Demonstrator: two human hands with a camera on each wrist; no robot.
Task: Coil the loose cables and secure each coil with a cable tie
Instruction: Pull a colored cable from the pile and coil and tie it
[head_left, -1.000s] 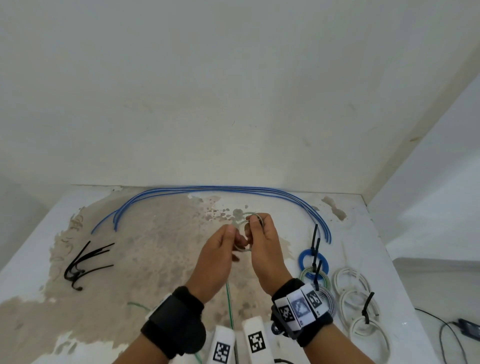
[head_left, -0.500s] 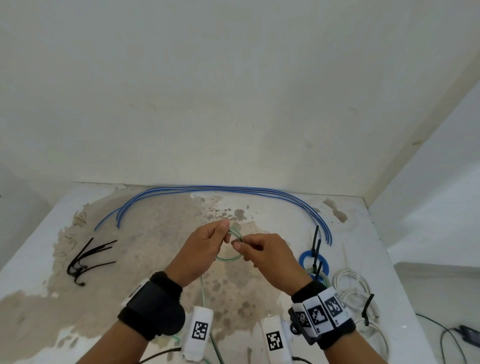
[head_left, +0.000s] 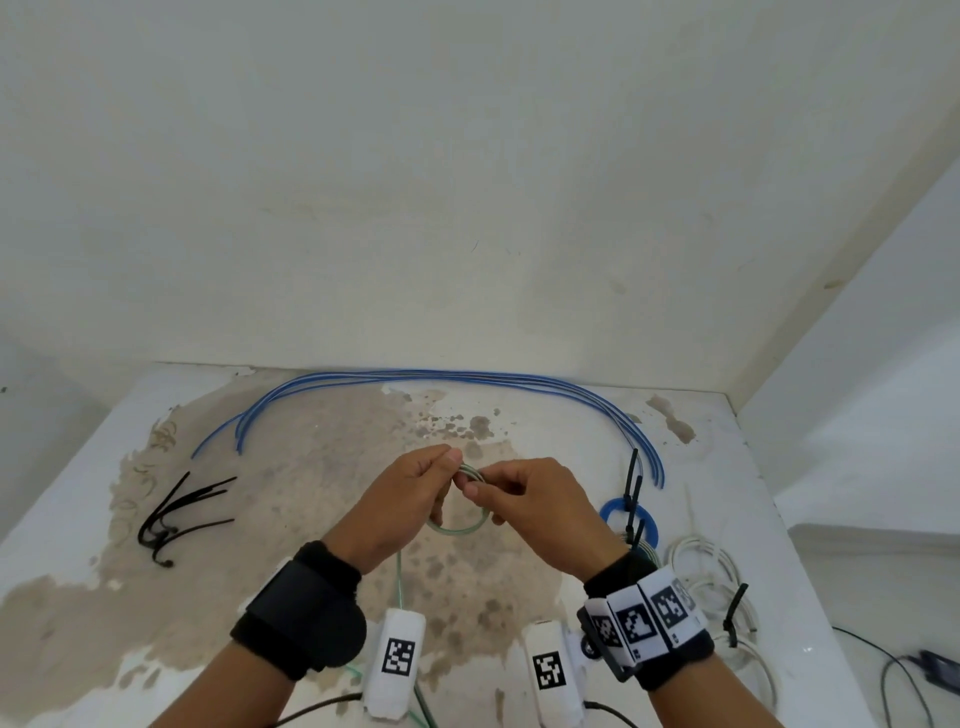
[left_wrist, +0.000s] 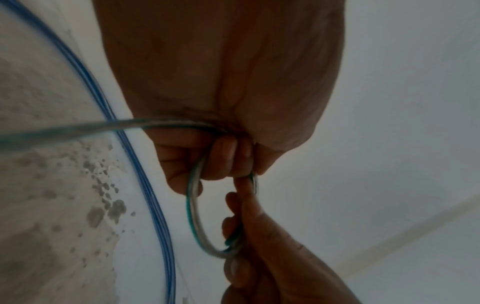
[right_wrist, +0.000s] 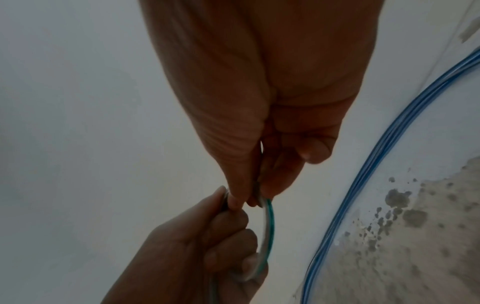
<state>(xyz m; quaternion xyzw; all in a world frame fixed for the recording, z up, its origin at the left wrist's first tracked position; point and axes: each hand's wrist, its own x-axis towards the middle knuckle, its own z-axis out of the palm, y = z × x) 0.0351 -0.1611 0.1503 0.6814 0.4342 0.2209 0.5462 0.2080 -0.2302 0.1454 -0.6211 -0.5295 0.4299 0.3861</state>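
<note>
We are mid-coil: our left hand (head_left: 410, 499) and right hand (head_left: 535, 506) both pinch the small green cable coil (head_left: 460, 527) just above the table (head_left: 72, 551), its loose tail trailing toward us. Next, we judge, another loop gets wound on, then a cable tie from the black bundle (head_left: 179, 512) at left.

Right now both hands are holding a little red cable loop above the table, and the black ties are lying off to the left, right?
Almost. The cable loop is green and whitish, not red; the head view and both wrist views show it. The left hand and right hand do pinch it above the table, and the black ties lie to the left.
</note>
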